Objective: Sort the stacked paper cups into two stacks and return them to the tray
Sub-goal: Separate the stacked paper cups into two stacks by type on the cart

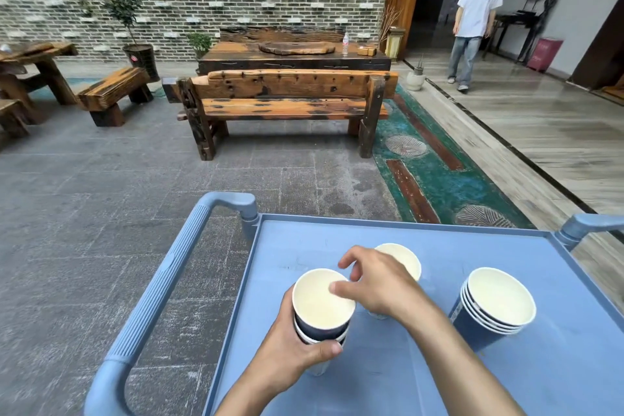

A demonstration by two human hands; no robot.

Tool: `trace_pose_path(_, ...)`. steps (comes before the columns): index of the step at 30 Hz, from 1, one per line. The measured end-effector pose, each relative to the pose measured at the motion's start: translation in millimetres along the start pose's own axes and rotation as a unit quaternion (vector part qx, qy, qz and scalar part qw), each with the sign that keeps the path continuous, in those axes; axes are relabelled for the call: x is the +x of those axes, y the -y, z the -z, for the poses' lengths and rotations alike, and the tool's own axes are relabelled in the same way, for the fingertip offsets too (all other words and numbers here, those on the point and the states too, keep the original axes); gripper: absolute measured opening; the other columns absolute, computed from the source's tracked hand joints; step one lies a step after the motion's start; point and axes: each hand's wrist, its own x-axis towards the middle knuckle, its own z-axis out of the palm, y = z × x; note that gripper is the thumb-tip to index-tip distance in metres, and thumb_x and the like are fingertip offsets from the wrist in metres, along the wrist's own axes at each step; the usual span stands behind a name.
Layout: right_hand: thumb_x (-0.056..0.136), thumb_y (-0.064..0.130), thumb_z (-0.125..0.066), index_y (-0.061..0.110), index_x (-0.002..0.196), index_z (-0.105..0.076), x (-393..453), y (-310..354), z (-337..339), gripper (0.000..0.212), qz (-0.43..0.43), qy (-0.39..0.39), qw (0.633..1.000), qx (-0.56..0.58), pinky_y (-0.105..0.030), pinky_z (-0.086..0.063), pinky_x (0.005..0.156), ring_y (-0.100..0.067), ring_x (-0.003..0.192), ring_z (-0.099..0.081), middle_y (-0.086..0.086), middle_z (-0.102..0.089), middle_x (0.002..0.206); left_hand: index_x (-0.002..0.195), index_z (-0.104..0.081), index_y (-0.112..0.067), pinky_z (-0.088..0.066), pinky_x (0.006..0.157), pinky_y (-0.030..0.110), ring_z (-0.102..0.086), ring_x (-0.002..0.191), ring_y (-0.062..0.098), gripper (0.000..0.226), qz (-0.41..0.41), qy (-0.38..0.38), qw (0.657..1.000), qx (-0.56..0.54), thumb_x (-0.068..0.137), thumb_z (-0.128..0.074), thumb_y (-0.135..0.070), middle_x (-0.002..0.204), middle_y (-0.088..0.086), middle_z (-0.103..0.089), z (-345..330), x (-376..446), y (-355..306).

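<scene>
My left hand (pixel 290 348) grips a mixed stack of paper cups (pixel 320 311) held upright over the blue tray (pixel 557 378); the top cup is dark blue outside and cream inside. My right hand (pixel 378 284) hovers at that stack's rim, its fingers spread and pinching toward the top cup's edge. Behind my right hand stands a white cup (pixel 401 260), mostly hidden. At the tray's right stands a stack of several dark blue cups (pixel 489 307).
The tray tops a blue cart with a ribbed handle (pixel 158 284) on the left and another handle (pixel 587 223) at the right. Beyond are a wooden bench (pixel 287 105), stone floor, and a person (pixel 472 20) standing at the far right.
</scene>
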Motion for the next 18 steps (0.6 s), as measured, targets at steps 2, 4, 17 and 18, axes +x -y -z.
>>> trace_pose_path(2, 0.074, 0.037, -0.068, 0.03, 0.098, -0.062, -1, 5, -7, 0.025, 0.005, -0.005, 1.0, -0.017, -0.024, -0.035, 0.067, -0.016, 0.093, -0.061, 0.008, -0.065, 0.093, 0.136, -0.035, -0.031, -0.048, 0.091, 0.02, -0.057, 0.122, 0.008, 0.104, -0.001, 0.008, 1.0, 0.008, 0.051, -0.095, -0.036, 0.13, -0.01, -0.061, 1, 0, 5)
trace_pose_path(4, 0.078, 0.028, -0.065, 0.027, 0.097, -0.065, -1, 8, -8, 0.019, 0.012, -0.028, 0.999, -0.043, -0.024, -0.038, 0.071, -0.018, 0.1, -0.061, 0.004, -0.07, 0.101, 0.136, -0.034, -0.036, -0.047, 0.091, 0.018, -0.056, 0.122, 0.006, 0.102, -0.003, 0.009, 1.0, 0.016, 0.053, -0.094, -0.035, 0.127, -0.017, -0.061, 3, 0, 10)
trace_pose_path(17, 0.079, 0.038, -0.063, 0.041, 0.08, -0.073, -72, -42, 148, 0.011, 0.019, -0.352, 0.924, 0.15, -0.021, -0.044, 0.047, -0.003, 0.047, -0.053, 0.019, -0.067, 0.061, 0.127, -0.028, -0.058, -0.042, 0.093, 0.014, -0.052, 0.118, -0.006, 0.101, -0.031, -0.04, 0.996, 0.076, 0.05, -0.089, -0.036, 0.132, -0.021, -0.05, -2, 6, 27)
trace_pose_path(18, 0.077, 0.042, -0.06, 0.043, 0.08, -0.073, -82, -54, 157, 0.013, -0.004, -0.385, 0.909, 0.159, -0.022, -0.044, 0.046, -0.007, 0.043, -0.051, 0.017, -0.067, 0.059, 0.127, -0.027, -0.058, -0.041, 0.093, 0.012, -0.05, 0.119, -0.008, 0.101, -0.035, -0.041, 0.995, 0.081, 0.05, -0.088, -0.035, 0.132, -0.021, -0.05, -4, 7, 28)
